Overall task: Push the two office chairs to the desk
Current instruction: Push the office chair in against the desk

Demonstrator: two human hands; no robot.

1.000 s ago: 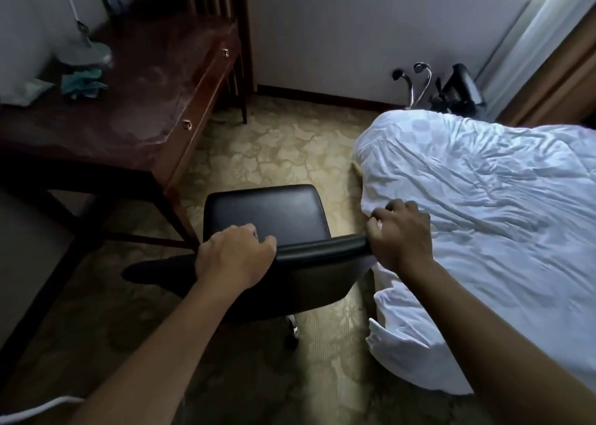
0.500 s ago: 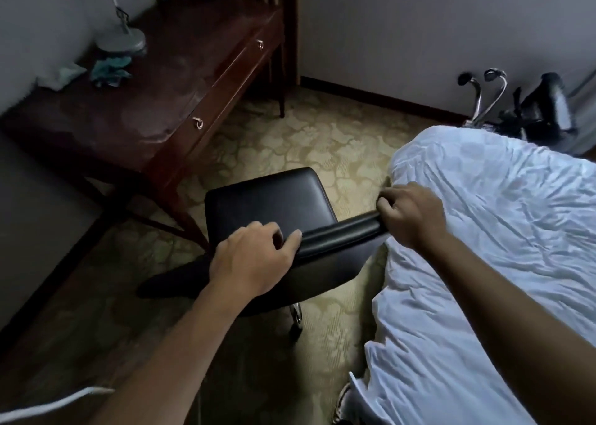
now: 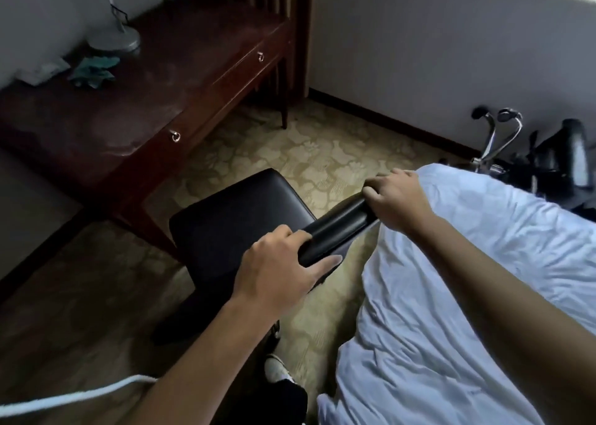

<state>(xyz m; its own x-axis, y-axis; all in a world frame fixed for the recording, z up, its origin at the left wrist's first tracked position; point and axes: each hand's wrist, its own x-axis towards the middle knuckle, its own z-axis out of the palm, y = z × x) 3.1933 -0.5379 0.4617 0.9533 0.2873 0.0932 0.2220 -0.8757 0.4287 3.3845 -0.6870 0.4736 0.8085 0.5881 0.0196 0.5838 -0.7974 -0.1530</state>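
Nearest, my left hand point(image 3: 277, 270) wrapped the near end of the office chair point(image 3: 238, 218) backrest, thumb out; my right hand point(image 3: 398, 200) was closed on the far end, against the bed point(image 3: 483, 295). Both grips full. Chair stood just short of the table point(image 3: 154, 102), seat angled. Best move, I judged: swing square, push evenly, mind the table leg. Wheels mostly hidden; second chair beyond the bed hard to make out.

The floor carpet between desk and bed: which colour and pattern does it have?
The carpet is beige with a paler floral pattern, seen best in the head view.
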